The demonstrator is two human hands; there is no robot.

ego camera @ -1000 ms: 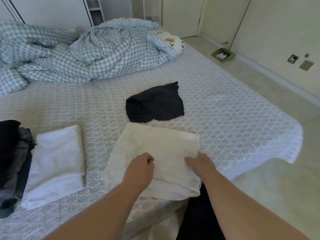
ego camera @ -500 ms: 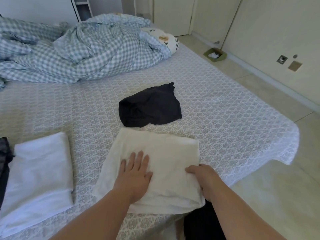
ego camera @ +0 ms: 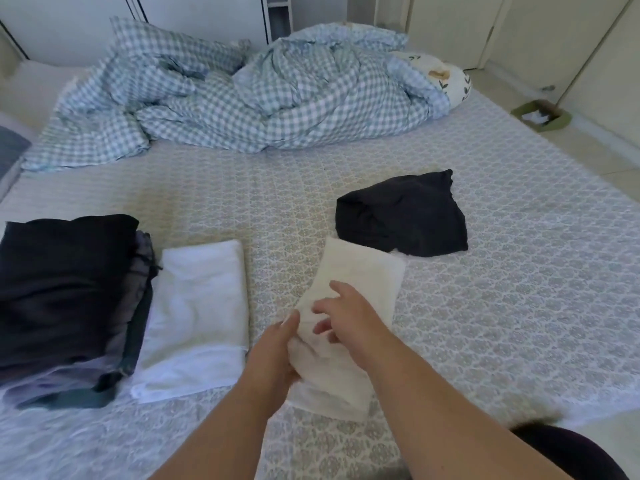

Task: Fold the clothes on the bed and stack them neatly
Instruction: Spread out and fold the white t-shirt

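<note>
I see my left hand [ego camera: 277,355] gripping the folded cream garment [ego camera: 360,271] on the bed [ego camera: 519,306]; my right hand [ego camera: 349,317] hovers open above.

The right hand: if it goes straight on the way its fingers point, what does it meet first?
The right hand points left over the cream folded cloth. Past that cloth's edge and bare patterned bedsheet, it would probably meet the white folded towel; depth is unclear.

The right hand [ego camera: 349,317] is motion-blurred, so how its fingers lie on the cream cloth [ego camera: 360,271] cannot be told. The left hand [ego camera: 273,351] covers that cloth's near left edge. The dark stack [ego camera: 65,296] is cut by the left edge, its lower layers smeared. A dark blurred shape [ego camera: 568,448] is cropped at bottom right
</note>
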